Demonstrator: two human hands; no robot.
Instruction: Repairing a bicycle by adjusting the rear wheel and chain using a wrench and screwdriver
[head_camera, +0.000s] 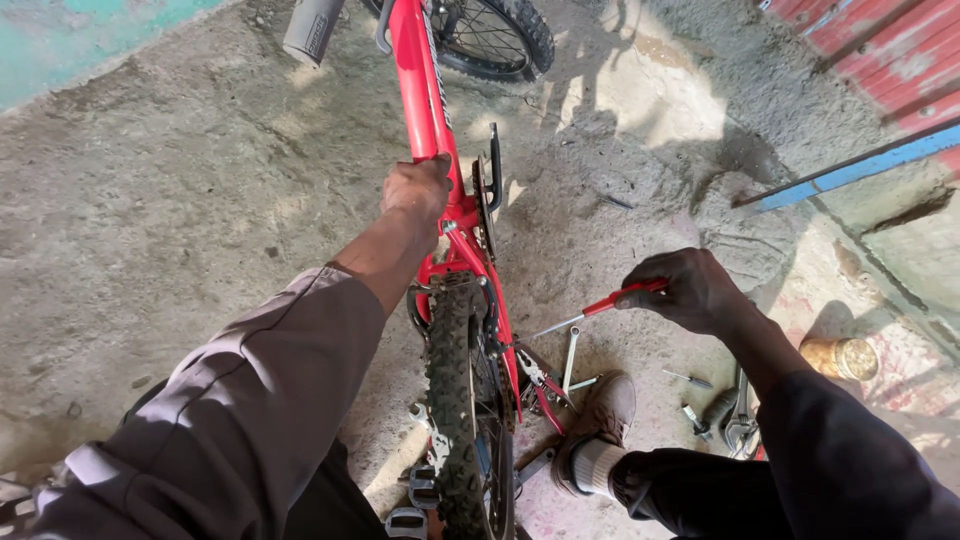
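A red bicycle (425, 95) stands in front of me with its knobby rear tyre (455, 400) nearest and the front wheel (495, 35) at the top. My left hand (417, 188) grips the red frame tube just above the saddle area. My right hand (690, 290) holds a red-handled screwdriver (600, 308) out to the right, its metal tip pointing toward the rear wheel hub without touching it. My brown shoe (600, 420) rests on the ground beside the wheel.
Tools lie on the concrete by my foot: a spanner (570, 355), red-handled pliers (545, 395), small bits (690, 380) and an adjustable wrench (738, 420). A gold tin (840, 357) stands at right. A blue bar (850, 170) and red wall (880, 45) are at upper right.
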